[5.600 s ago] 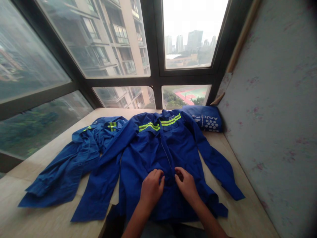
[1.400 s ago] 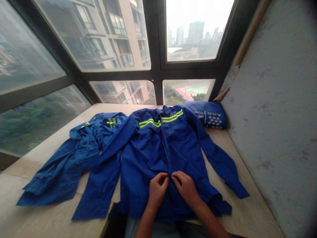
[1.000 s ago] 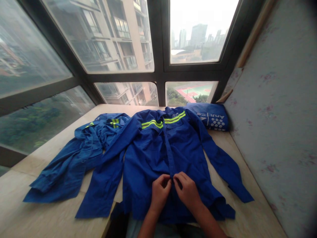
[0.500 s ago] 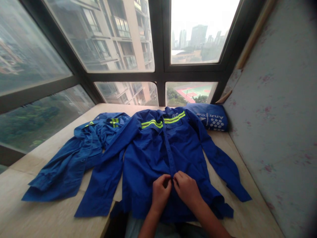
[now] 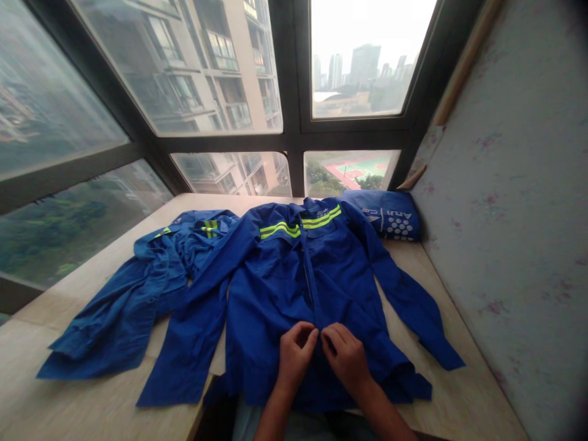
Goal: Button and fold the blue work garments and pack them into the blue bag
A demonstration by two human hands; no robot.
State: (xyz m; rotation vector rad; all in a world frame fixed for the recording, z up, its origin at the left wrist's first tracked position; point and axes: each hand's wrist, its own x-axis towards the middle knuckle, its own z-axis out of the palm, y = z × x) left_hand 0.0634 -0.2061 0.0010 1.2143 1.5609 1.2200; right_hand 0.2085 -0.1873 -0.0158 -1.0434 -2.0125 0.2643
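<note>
A blue work jacket (image 5: pixel 271 288) with yellow-green stripes across its chest lies spread out, collar away from me, both sleeves reaching out to the sides. At the lower part of its front placket, my left hand (image 5: pixel 296 352) pinches the cloth between thumb and fingers. Just to its right, my right hand (image 5: pixel 344 355) pinches the same front edge, and the two sets of fingertips almost meet. Whether a button lies between them is too small to make out. The jacket's hem hangs over the near edge of the ledge.
A second blue jacket (image 5: pixel 124 306) lies crumpled at the left, partly under the first one's sleeve. A blue packed bag (image 5: pixel 395 217) with white print sits in the back right corner. The pale stone ledge (image 5: pixel 27 349) is bordered by windows and a papered wall (image 5: pixel 519 226).
My hands stay at the same spot on the placket, with small shifts of the fingers. The whole view has moved slightly.
</note>
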